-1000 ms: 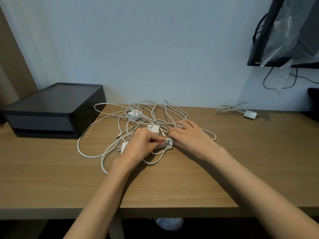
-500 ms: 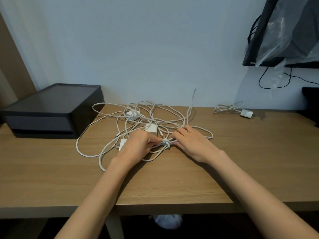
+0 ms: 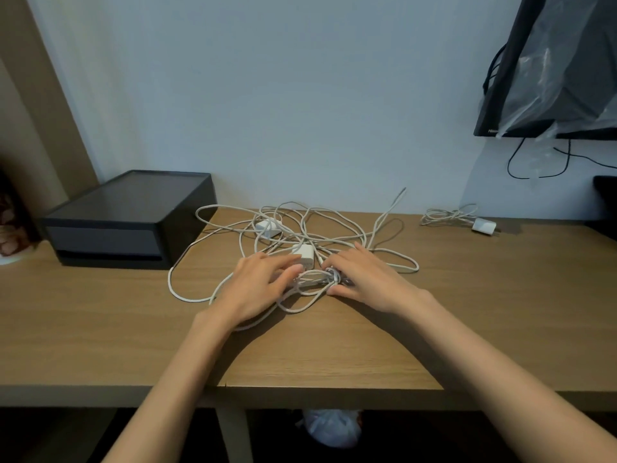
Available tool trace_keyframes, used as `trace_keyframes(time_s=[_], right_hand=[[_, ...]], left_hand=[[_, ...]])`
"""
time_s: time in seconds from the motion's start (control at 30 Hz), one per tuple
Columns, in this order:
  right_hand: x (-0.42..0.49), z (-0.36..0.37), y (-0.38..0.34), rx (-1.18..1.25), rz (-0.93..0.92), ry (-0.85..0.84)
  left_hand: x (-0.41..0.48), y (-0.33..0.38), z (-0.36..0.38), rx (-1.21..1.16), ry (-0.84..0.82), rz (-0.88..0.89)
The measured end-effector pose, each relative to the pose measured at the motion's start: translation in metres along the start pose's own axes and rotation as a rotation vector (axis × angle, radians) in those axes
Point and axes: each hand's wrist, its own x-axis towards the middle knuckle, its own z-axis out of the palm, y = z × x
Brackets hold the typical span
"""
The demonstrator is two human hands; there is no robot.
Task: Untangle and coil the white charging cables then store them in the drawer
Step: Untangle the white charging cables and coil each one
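Note:
A tangle of white charging cables (image 3: 334, 233) lies in the middle of the wooden table (image 3: 500, 312), with two white plug blocks (image 3: 304, 252) among the loops. A tight knot (image 3: 335, 276) sits at the tangle's near side. My right hand (image 3: 364, 279) pinches this knot between thumb and curled fingers. My left hand (image 3: 257, 285) lies just left of it and pinches the strands that lead into the knot. One loose cable end (image 3: 400, 193) sticks up at the back. The black drawer box (image 3: 130, 222) stands at the left, its drawer closed.
Another white cable, loosely coiled with its plug (image 3: 483, 226), lies at the back right by the wall. A plastic-covered monitor (image 3: 551, 68) hangs above the right side, with black wires beneath it. A white bag (image 3: 330, 429) lies under the table.
My hands have drawn slightly apart, the left one shifting left away from the knot. The loose cable end has lifted and swung to the right at the back.

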Motion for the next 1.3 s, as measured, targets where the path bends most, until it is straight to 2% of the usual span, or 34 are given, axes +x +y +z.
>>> trace_keyframes(time_s=[0.13, 0.37, 0.53, 0.67, 0.8, 1.1, 1.3], right_hand=[[0.006, -0.009, -0.005, -0.063, -0.039, 0.066], [0.014, -0.028, -0.015, -0.115, -0.048, 0.095], [0.013, -0.044, -0.024, -0.139, -0.032, 0.116], [0.008, -0.053, -0.027, -0.067, 0.012, 0.107], [0.003, -0.053, -0.027, -0.051, 0.047, 0.061], [-0.009, -0.020, -0.017, 0.041, 0.087, -0.078], [-0.008, -0.009, -0.010, 0.107, 0.091, -0.106]], left_hand=[[-0.014, -0.006, -0.012, 0.195, -0.231, 0.000], [-0.008, -0.009, -0.017, 0.165, -0.095, -0.042], [-0.009, -0.003, -0.018, -0.052, -0.052, -0.036], [-0.012, 0.000, -0.021, -0.189, -0.017, -0.021], [-0.013, 0.003, -0.024, -0.250, -0.092, -0.004], [-0.016, -0.007, -0.024, -0.153, -0.268, -0.010], [-0.016, -0.019, -0.037, -0.166, -0.317, -0.011]])
